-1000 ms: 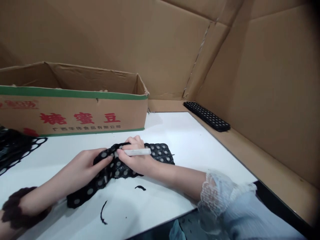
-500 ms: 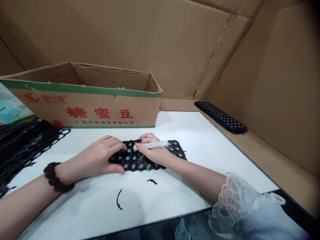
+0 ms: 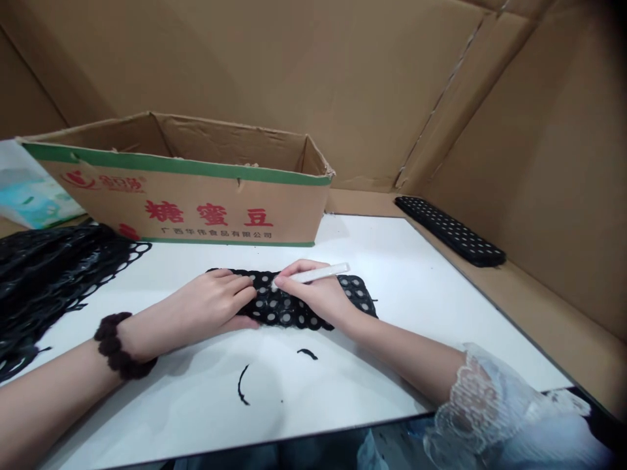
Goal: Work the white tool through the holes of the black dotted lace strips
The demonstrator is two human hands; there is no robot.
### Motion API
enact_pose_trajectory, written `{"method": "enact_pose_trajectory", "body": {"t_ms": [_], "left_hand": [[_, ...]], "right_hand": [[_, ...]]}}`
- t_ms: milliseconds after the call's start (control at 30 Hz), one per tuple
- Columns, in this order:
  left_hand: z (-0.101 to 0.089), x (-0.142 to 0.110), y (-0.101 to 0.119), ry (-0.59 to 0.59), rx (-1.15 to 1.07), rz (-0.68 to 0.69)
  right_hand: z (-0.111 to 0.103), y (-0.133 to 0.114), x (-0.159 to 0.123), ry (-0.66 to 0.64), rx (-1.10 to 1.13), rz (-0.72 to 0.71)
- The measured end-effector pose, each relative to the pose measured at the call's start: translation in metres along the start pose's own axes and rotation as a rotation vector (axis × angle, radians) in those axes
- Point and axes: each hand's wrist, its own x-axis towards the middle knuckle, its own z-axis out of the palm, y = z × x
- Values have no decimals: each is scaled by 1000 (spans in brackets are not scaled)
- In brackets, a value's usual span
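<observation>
A black rubbery strip (image 3: pixel 287 316) full of round holes, with pale discs showing in them, lies flat on the white table. My left hand (image 3: pixel 215 300) grips its left end, fingers over the top and thumb along the near edge. Between the thumb and fingers of my right hand (image 3: pixel 323 294) is a slim white pen-like stick (image 3: pixel 326 271). The stick slants down to the left, and its tip is at the strip's surface near the middle; the exact contact is hidden by my fingers.
A printed cardboard box (image 3: pixel 210 202) stands behind my hands. Black holed sheeting (image 3: pixel 53 287) is heaped at the left, near a pale green-and-white packet (image 3: pixel 42 199). A stack of finished-looking strips (image 3: pixel 450 232) lies at right. Two black scraps (image 3: pixel 241 385) rest in front.
The whole view has shifted, so things appear farther right. My right-hand fingers have drawn in around the white stick, whose rear end is raised slightly. My left hand stays on the strip.
</observation>
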Motion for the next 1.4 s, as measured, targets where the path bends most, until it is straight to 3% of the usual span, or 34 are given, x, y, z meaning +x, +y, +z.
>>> {"method": "enact_pose_trajectory", "body": {"t_ms": [233, 433, 700, 933, 1100, 1200, 1300, 1400], "left_hand": [[4, 1, 11, 78, 133, -127], [9, -2, 6, 130, 132, -84], [12, -6, 5, 255, 81, -103], [8, -2, 6, 247, 73, -87], [6, 3, 9, 284, 120, -80], [5, 6, 11, 305, 144, -164], [3, 6, 8, 260, 155, -234], [0, 1, -1, 161, 90, -105]], "right_hand": [[5, 1, -2, -9, 39, -24], [11, 9, 1, 7, 62, 60], [11, 1, 3, 48, 107, 127], [14, 0, 8, 41, 92, 128], [25, 7, 9, 37, -26, 38], [30, 10, 7, 37, -89, 1], [30, 10, 7, 39, -71, 13], [26, 8, 7, 83, 58, 55]]}}
